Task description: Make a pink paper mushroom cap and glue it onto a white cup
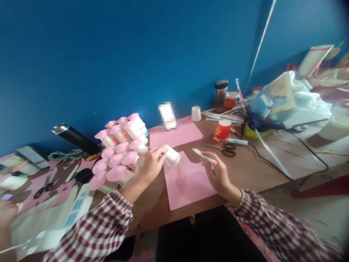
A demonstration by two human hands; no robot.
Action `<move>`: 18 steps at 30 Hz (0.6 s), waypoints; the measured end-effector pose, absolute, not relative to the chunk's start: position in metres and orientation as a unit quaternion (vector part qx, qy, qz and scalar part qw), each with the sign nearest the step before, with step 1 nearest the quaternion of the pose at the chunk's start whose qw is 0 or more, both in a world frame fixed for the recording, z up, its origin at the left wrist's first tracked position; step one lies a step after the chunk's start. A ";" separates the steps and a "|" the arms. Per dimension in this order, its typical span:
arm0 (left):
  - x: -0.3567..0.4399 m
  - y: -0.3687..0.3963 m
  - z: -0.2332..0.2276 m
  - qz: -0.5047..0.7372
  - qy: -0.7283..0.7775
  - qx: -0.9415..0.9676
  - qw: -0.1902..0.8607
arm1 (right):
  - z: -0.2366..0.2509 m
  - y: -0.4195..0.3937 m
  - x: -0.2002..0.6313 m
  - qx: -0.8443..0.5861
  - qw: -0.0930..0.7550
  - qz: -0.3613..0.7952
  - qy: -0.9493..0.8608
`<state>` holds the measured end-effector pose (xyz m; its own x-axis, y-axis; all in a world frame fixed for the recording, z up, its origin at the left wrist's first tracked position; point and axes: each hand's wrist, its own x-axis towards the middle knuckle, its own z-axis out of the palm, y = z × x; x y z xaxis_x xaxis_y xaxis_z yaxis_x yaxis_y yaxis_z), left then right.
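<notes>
Tilted on its side, a white paper cup (172,156) is gripped by my left hand (151,163) above the near pink paper sheet (188,189). My right hand (218,174) holds a slim white pen (205,156), its pointed end aimed left toward the cup but apart from it. Left of my left hand stand several paper cups topped with pink paper discs (115,160). A second pink sheet (185,134) lies behind, with a blurred-out phone-like object (168,115) at its back edge.
Right of the sheets are a red paper cup (222,130), scissors (227,150), a small white cup (196,113) and a dark-lidded jar (220,96). A black flask (77,140), power strip (77,207) and other scissors (43,189) lie left. Another person's hand (7,214) shows at far left.
</notes>
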<state>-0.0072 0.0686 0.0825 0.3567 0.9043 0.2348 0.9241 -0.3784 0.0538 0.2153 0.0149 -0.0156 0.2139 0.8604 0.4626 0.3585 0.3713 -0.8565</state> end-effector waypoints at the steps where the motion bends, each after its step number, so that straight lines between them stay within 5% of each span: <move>1: -0.012 0.071 0.087 -0.135 -0.561 -0.815 0.051 | -0.015 0.015 0.215 -0.515 0.587 0.214 -0.587; 8: -0.025 0.084 0.099 -0.216 -0.557 -0.798 0.081 | -0.012 0.012 0.212 -0.510 0.574 0.142 -0.625; 18: 0.046 0.114 0.077 -0.150 -0.497 -0.854 0.029 | -0.017 0.007 0.210 -0.419 0.605 0.076 -0.673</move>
